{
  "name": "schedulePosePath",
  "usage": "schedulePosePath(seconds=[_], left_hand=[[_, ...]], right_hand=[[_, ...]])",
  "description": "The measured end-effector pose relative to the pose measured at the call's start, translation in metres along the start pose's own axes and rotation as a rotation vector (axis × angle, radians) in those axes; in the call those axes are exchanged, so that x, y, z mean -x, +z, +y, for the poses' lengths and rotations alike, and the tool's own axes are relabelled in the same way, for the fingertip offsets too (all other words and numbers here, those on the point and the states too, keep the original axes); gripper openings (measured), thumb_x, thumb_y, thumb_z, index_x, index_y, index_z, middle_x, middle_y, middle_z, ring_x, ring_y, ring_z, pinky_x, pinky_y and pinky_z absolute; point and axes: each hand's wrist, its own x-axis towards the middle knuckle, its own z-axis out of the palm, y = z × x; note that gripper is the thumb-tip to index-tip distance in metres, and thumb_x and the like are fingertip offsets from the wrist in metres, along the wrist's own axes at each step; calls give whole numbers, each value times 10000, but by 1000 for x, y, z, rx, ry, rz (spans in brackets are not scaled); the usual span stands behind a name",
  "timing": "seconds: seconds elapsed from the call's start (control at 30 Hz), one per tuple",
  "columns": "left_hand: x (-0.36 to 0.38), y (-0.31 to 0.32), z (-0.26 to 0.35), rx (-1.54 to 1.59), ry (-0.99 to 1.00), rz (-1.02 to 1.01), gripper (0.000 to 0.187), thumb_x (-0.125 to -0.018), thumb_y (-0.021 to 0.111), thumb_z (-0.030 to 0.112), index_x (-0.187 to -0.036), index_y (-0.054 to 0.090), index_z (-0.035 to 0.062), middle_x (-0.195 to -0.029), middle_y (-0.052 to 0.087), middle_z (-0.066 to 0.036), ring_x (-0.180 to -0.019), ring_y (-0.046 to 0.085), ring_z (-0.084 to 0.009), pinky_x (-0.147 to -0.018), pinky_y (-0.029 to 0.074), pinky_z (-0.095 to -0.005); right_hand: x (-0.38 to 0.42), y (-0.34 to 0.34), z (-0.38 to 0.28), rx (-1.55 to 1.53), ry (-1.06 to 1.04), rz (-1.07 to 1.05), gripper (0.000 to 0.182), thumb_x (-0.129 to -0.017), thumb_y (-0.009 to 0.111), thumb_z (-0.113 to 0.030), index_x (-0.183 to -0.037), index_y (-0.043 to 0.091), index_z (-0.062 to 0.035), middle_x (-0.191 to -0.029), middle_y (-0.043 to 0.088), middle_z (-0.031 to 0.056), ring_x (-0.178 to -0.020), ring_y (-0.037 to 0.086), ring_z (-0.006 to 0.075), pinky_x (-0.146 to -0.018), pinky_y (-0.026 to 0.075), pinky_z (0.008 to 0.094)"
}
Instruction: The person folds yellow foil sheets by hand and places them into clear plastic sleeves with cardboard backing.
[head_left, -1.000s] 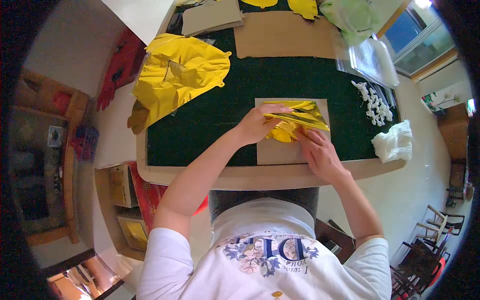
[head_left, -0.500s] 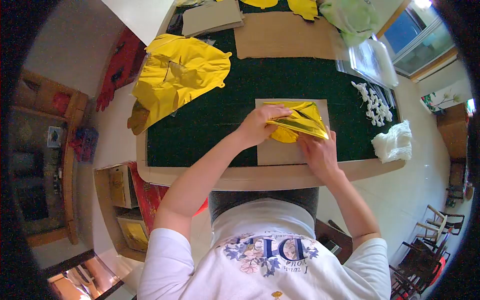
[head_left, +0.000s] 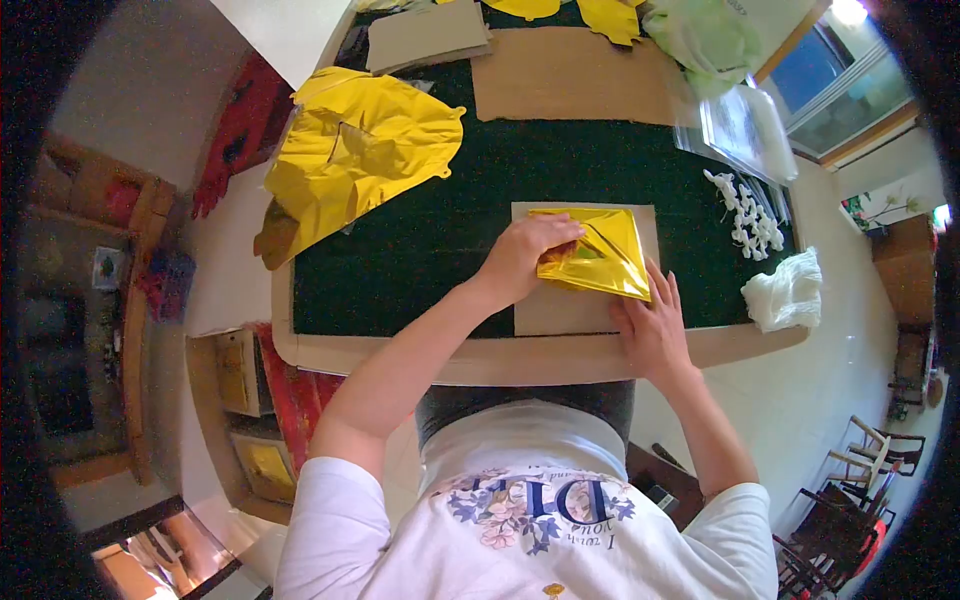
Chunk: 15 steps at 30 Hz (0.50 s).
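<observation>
As left hand [head_left: 530,252] covers gold foil [head_left: 612,250] — grip unclear — right hand [head_left: 655,325] slants across cardboard's [head_left: 560,312] right edge, thumb apart.

Your small foil [head_left: 615,248] was a shiny yellow-gold, with paler glints along its creases, and the big foil [head_left: 375,135] was yellow too, browner at its lower tip. The board [head_left: 565,310] was greyish tan, the cardboard [head_left: 575,75] a warmer brown. Your table [head_left: 400,250] was dark green with a pale beige rim. The bag [head_left: 705,40] was light green; the ties [head_left: 745,215] and cloth [head_left: 785,290] were white. Your white shirt [head_left: 420,540] carried navy lettering and pink-and-blue flowers.
</observation>
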Motion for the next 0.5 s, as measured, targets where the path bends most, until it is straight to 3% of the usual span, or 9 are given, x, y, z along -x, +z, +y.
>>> schedulePosePath(seconds=[0.07,0.17,0.27,0.37,0.5], left_hand=[[0,1,-2,-1,1,3,422,-766,642,-10,-1182,628,57,-1186,637,-138,-1176,562,-312,-1019,436,-391],[1,-1,0,3,2,15,434,-761,636,-16,-1189,625,54,-1188,637,-141,-1172,564,-315,-1019,434,-392],[2,-1,0,21,-4,16,459,-747,638,-30,-1197,621,54,-1195,635,-142,-1173,564,-318,-1021,431,-395],[2,-2,1,4,4,17,477,-735,644,-41,-1201,619,56,-1201,632,-145,-1176,564,-319,-1020,431,-396],[0,-1,2,-18,10,9,472,-737,639,-45,-1198,620,57,-1199,632,-151,-1180,563,-316,-1013,437,-393]], right_hand=[[0,-2,-3,-53,20,-6,309,-829,604,-162,-1120,606,-60,-1227,539,153,-1233,440,339,-1102,270,541],[5,-12,-10,-152,-24,-4,213,-810,599,-106,-1015,617,-51,-1129,579,158,-1143,510,337,-1054,349,505],[8,-34,-11,-288,26,-139,144,-793,580,-45,-932,617,-45,-1021,604,153,-1032,563,339,-956,440,448],[8,-51,13,-297,263,-18,156,-764,559,-2,-902,620,-43,-942,616,128,-947,577,328,-861,478,407],[-34,-52,4,-351,81,233,205,-709,572,16,-901,610,-42,-954,615,123,-939,574,322,-818,488,394]])
